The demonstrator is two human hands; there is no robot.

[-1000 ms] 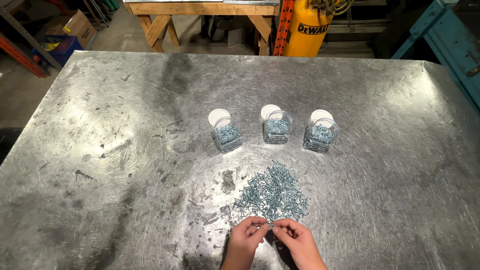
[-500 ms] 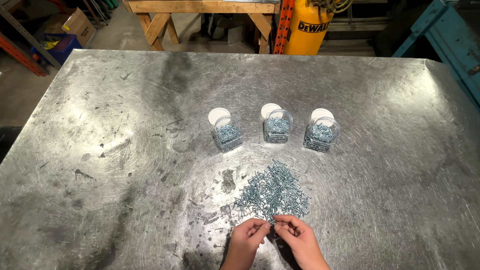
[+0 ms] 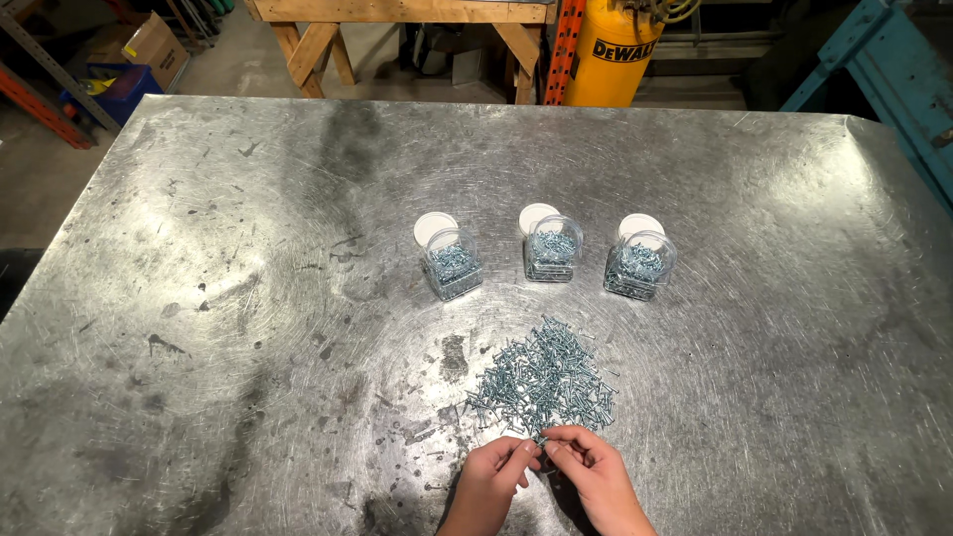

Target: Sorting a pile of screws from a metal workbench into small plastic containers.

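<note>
Screws (image 3: 541,379) lie in a loose, silvery heap on the scratched metal tabletop (image 3: 199,298), toward its near edge and a little right of the middle. Just at the heap's near rim the two hands meet: the left hand (image 3: 493,476) and the right hand (image 3: 588,469) come up from the bottom of the view with their fingertips drawn together, almost touching each other. The fingers (image 3: 524,452) of the left hand are pinched around something small and thin at the pile's edge, most likely one screw, though it is too small to make out clearly; the right hand's fingers are pinched the same way just beside them, and whether they grip the same piece or another cannot be told. Beyond the heap, farther from the person, three small clear jars stand in a row, well apart from the hands: the left jar (image 3: 453,268), the middle jar (image 3: 552,253) and the right jar (image 3: 639,268). Each is partly filled with the same kind of screws and stands open, with a round white lid (image 3: 433,228) lying on the tabletop just behind it. The middle jar sits almost straight beyond the heap, the other two to either side. Past the far edge of the tabletop stand a wooden sawhorse (image 3: 397,20) and a yellow tank (image 3: 620,50) on the floor.
</note>
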